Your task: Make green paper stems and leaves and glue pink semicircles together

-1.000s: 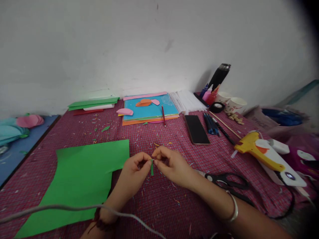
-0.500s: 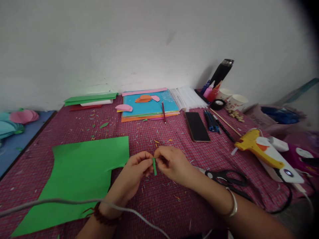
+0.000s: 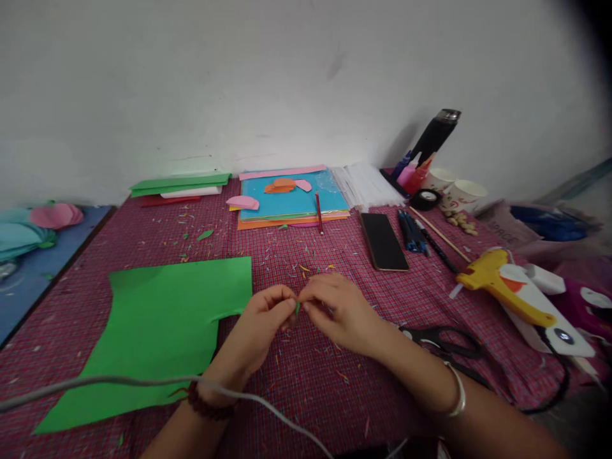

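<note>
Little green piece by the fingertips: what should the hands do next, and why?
Perhaps the right hand should pinch the loose end of the green piece while the left hand holds on: that end sticks out at the left fingertips, with the right fingertips close by.

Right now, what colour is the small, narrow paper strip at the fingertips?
The small, narrow paper strip is green, as the head view shows.

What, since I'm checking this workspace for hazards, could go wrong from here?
The small green piece at the left hand's fingertips might slip or tear, being so narrow.
The scissors, lying close by the right forearm, could get nudged.
The grey cable, crossing the view before the green sheet and left wrist, might snag.
</note>
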### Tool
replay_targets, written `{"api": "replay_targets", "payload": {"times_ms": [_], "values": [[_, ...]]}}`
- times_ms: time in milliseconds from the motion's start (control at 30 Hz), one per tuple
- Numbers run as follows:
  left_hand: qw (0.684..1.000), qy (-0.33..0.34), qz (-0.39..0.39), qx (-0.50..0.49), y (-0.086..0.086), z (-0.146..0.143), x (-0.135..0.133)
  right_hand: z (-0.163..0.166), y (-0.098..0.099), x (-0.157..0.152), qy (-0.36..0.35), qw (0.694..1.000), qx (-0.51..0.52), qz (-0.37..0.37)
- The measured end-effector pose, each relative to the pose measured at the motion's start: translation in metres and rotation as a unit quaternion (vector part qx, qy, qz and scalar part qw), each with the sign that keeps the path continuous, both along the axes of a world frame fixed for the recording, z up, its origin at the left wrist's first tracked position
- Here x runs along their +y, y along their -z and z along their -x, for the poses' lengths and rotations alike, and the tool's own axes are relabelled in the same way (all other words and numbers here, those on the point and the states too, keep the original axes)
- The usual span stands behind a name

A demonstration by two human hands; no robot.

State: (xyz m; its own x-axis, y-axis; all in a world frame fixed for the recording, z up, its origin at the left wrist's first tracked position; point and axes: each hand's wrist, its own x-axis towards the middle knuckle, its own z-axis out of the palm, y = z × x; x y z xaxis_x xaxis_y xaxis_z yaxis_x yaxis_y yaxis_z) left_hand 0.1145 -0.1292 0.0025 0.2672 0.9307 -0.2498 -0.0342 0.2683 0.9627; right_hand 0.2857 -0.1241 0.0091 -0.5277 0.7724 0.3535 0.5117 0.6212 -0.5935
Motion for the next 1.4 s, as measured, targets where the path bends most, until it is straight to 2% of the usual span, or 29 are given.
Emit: {"api": "replay_targets", "payload": {"times_ms": [67,100,200,300,400,467,533,667,733,967,1133,1233,1400], "values": [[0.990,0.019,-0.095,0.098,-0.005,0.000,0.000,-0.001,-0.001,0.003,0.013,0.992,0.077,0.099],[0.979,0.029,-0.138,0.145,-0.008,0.000,-0.001,-0.002,-0.002,0.004,0.014,0.988,0.094,0.122],[0.936,0.063,-0.247,0.241,-0.012,0.001,-0.003,-0.006,-0.003,0.009,-0.001,0.990,0.090,0.112],[0.903,0.096,-0.308,0.283,-0.010,0.002,-0.003,-0.008,-0.002,0.011,-0.027,0.988,0.080,0.127],[0.890,0.103,-0.322,0.305,-0.007,0.002,-0.003,-0.008,0.001,0.012,-0.017,0.984,0.078,0.157],[0.894,0.093,-0.311,0.309,-0.007,0.001,-0.003,-0.006,0.003,0.012,0.005,0.986,0.076,0.151],[0.912,0.073,-0.273,0.297,-0.006,-0.001,-0.003,-0.003,0.005,0.011,0.029,0.989,0.064,0.129],[0.970,0.037,-0.127,0.203,-0.004,-0.004,-0.003,0.000,0.004,0.009,0.085,0.995,0.019,0.050],[0.984,0.023,-0.072,0.158,-0.003,-0.004,-0.002,0.001,0.003,0.007,0.100,0.995,0.004,0.012],[0.988,-0.003,-0.062,0.143,0.000,-0.005,-0.001,0.005,0.002,0.002,0.123,0.986,-0.056,-0.097],[0.998,-0.017,0.021,0.051,0.004,-0.007,-0.001,0.003,0.002,-0.002,0.106,0.974,-0.117,-0.162],[0.998,-0.023,0.055,-0.001,0.008,-0.007,0.000,0.002,0.002,-0.004,0.081,0.967,-0.152,-0.187],[0.997,-0.019,0.070,0.002,0.013,-0.009,0.002,0.005,0.003,-0.010,0.065,0.959,-0.182,-0.206]]}}
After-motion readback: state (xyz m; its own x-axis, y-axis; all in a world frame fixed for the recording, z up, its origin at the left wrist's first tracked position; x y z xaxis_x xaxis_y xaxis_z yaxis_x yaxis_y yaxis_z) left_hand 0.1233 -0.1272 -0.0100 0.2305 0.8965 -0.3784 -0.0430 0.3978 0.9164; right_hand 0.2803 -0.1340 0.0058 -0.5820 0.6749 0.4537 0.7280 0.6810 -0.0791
